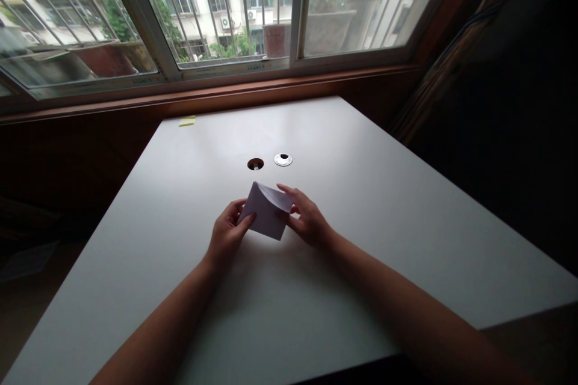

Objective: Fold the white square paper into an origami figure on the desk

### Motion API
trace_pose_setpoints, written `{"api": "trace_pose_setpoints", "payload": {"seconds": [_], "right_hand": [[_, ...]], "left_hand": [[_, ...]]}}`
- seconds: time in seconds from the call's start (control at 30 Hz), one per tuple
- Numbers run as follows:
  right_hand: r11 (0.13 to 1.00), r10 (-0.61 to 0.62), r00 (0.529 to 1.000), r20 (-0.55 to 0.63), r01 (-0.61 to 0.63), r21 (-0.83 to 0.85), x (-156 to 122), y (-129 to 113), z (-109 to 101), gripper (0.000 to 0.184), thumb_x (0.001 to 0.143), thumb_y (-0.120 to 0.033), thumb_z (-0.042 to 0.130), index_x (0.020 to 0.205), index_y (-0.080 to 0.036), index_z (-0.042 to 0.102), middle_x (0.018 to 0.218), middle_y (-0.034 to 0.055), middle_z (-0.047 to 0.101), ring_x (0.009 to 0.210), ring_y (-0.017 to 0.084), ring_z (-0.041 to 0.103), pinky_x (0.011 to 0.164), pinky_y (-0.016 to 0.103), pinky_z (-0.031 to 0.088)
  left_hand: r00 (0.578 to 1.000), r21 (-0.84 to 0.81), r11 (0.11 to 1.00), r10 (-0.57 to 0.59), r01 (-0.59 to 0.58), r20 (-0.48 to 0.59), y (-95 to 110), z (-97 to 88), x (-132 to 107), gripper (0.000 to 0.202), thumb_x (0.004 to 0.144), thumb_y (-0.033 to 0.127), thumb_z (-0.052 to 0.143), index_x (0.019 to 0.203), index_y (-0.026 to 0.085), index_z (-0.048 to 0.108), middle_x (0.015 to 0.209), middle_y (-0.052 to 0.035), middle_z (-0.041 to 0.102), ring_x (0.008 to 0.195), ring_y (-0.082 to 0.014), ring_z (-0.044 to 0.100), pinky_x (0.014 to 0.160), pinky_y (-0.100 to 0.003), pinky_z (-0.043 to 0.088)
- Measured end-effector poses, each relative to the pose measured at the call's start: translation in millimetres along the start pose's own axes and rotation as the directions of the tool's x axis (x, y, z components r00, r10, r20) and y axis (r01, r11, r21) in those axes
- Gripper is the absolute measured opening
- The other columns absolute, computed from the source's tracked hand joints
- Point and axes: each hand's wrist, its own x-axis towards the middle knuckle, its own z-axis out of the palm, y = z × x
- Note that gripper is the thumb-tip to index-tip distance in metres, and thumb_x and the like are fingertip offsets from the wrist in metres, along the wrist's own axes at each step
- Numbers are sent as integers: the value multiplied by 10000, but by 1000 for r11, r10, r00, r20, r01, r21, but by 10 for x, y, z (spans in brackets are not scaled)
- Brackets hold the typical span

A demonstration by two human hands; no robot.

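Note:
A folded sheet of white paper [267,212] is held just above the white table [361,204], near its middle. My left hand [228,233] pinches the paper's left edge between thumb and fingers. My right hand [306,216] grips the paper's right side, with the forefinger laid along the top fold. Both forearms reach in from the lower edge of the view.
A round cable hole [255,163] and its white cap [283,160] lie just beyond the paper. A yellow sticky-note pad [186,122] sits at the table's far left corner. A barred window [226,6] runs behind; dark floor lies on both sides.

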Motion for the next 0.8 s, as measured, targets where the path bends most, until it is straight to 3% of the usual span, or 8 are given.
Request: {"api": "trace_pose_setpoints", "payload": {"seconds": [0.13, 0.23, 0.33, 0.47, 0.57, 0.67, 0.8], "right_hand": [[981, 87, 995, -48, -77, 177, 7, 59, -5, 384, 904, -298, 629, 1285, -255, 604, 1195, 76, 668, 1026, 218, 646, 849, 354, 562], [979, 75, 991, -106, -53, 199, 9, 56, -25, 230, 871, -273, 680, 1098, -231, 687, 1030, 53, 716, 944, 206, 670, 833, 359, 560], [992, -71, 986, -153, 86, 90, 9, -50, -71, 133, 870, -233, 689, 1002, -234, 703, 959, 46, 711, 888, 189, 657, 817, 362, 556], [938, -342, 937, -77, 335, -91, 13, -199, -127, 139, 877, -137, 658, 949, -250, 698, 983, 44, 726, 950, 189, 634, 855, 374, 546], [885, -416, 908, 57, 418, -203, 21, -182, -154, 164, 877, -99, 622, 927, -246, 675, 1006, 38, 726, 979, 192, 613, 862, 376, 538], [838, -389, 892, 229, 446, -313, 32, -81, -185, 169, 853, -86, 606, 917, -233, 659, 1081, 51, 709, 1054, 220, 592, 899, 405, 521], [827, -279, 874, 399, 429, -363, 37, -2, -242, 279, 762, -58, 617, 978, -232, 654, 1174, 67, 678, 1129, 250, 582, 960, 443, 495]], "left_hand": [[996, 48, 999, 23, -27, 81, -8, -17, -2, 284, 869, 337, 677, 1110, 193, 638, 961, -41, 674, 877, -180, 635, 765, -268, 487], [990, 197, 971, 122, -135, 74, 3, -32, -4, 171, 888, 322, 656, 1000, 195, 680, 898, -34, 659, 833, -169, 613, 740, -268, 477], [945, 335, 888, 326, -317, 30, 44, -49, -10, 96, 888, 272, 656, 939, 216, 715, 925, -41, 641, 873, -180, 607, 783, -298, 491], [855, 459, 764, 518, -454, -17, 89, -82, -9, 170, 894, 168, 617, 969, 264, 735, 1062, -52, 628, 1056, -213, 590, 954, -391, 482], [849, 574, 692, 528, -438, 12, 44, -118, 25, 212, 865, 97, 603, 907, 259, 732, 1096, -52, 610, 1087, -225, 569, 965, -420, 484], [883, 655, 634, 454, -412, 116, -55, -155, 76, 226, 822, 65, 609, 882, 250, 726, 1149, -61, 588, 1121, -247, 546, 966, -446, 493], [905, 607, 671, 340, -424, 257, -130, -182, 100, 472, 757, -51, 462, 1047, 240, 694, 1235, -73, 535, 1126, -216, 571, 966, -408, 520]]}}
